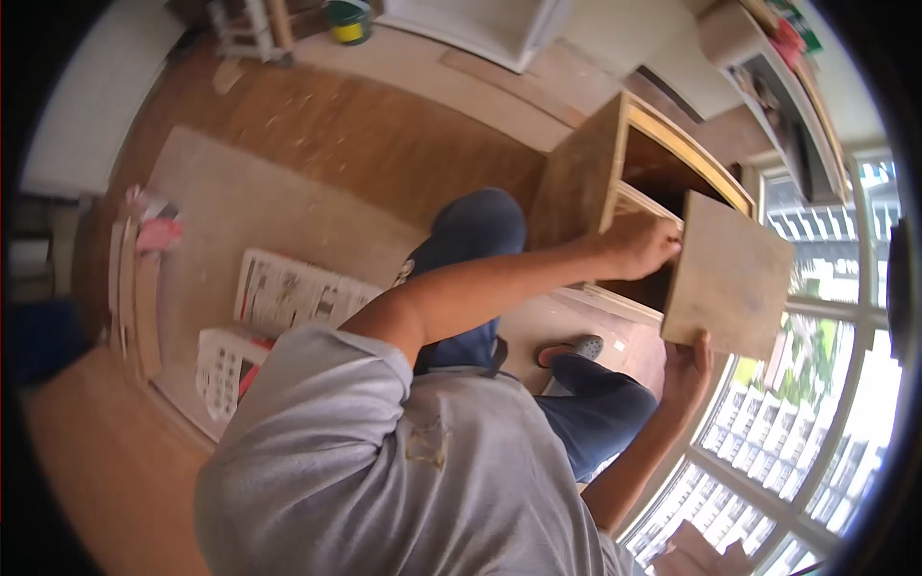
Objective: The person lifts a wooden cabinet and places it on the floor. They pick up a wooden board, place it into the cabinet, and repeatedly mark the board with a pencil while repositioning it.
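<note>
At the far left, a blurred blue item sits near some pale wooden strips, with a pink item at their upper end. Two printed sheets lie to the right of these on a light floor covering, which is spread beside a brown floor. Farther back, a green bucket with a yellow patch stands left of a white open frame.

The person, in a grey shirt and dark blue trousers, has both knees bent; a dark clog shows between the legs. Beyond the nearer knee stands a wooden cabinet, its front open and its inside dark.

The left hand is in front of that opening, fingers curled in, right by the left edge of a wooden panel; whether they grip the edge or some small item cannot be told. The panel is held up, tilted, in front of the cabinet's right part. Below it, the right hand grasps its lower edge, fingers against the face.

Upper right, a shelf unit holds blurred items, above bright windows.
</note>
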A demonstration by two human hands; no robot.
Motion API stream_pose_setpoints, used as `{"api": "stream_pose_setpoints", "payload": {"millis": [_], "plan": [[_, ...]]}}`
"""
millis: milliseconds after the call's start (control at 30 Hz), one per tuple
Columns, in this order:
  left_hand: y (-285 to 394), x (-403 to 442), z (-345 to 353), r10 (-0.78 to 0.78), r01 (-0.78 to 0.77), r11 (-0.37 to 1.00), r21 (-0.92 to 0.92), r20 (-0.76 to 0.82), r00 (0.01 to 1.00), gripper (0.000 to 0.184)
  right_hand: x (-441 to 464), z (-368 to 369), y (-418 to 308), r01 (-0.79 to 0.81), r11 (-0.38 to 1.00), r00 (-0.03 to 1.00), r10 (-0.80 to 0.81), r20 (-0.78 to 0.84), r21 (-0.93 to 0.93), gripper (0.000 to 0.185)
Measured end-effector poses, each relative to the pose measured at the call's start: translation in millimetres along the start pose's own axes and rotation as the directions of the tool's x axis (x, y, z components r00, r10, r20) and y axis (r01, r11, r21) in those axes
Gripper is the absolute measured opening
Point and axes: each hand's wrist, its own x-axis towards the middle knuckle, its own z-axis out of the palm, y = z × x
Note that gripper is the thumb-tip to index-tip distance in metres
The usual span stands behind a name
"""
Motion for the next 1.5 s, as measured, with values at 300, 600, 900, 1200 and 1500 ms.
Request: {"api": "stream_pose_setpoints", "payload": {"millis": [300, 600, 900, 1200, 1500], "plan": [[9.2, -123.6, 37.7, -0.361, 0.423, 0.817, -0.391, 0.224, 0.905, 0.028, -14.0, -52.7, 5.5, -0.169, 0.979, 0.986, 0.167, -0.026, -0.117, 0.045], [-19.4, -154.1, 64.1, -0.505, 0.534, 0.759, -0.374, 0.179, 0.844, 0.027, 46.5, -87.2, 57.0, -0.375, 0.914, 0.916, 0.391, 0.087, -0.152, 0.049], [-36.0, -170.1, 67.8, -0.588, 0.711, 0.62, -0.331, 0.404, 0.701, 0.023, 51.8, -105.6, 74.9, -0.311, 0.841, 0.95, 0.287, -0.122, -0.442, 0.047], [-32.4, -157.3, 31.1, -0.778, 0.614, 0.46, -0.642, 0.042, 0.627, 0.014, -35.2, -49.6, 73.1, -0.116, 0.723, 0.939, -0.145, -0.313, -0.681, 0.032], [8.5, -114.7, -19.0, -0.735, 0.366, 0.31, -0.878, 0.023, 0.678, 0.017, -45.1, 1.3, 151.6, -0.331, 0.872, 0.944, 0.307, -0.122, -0.36, 0.031]]}}
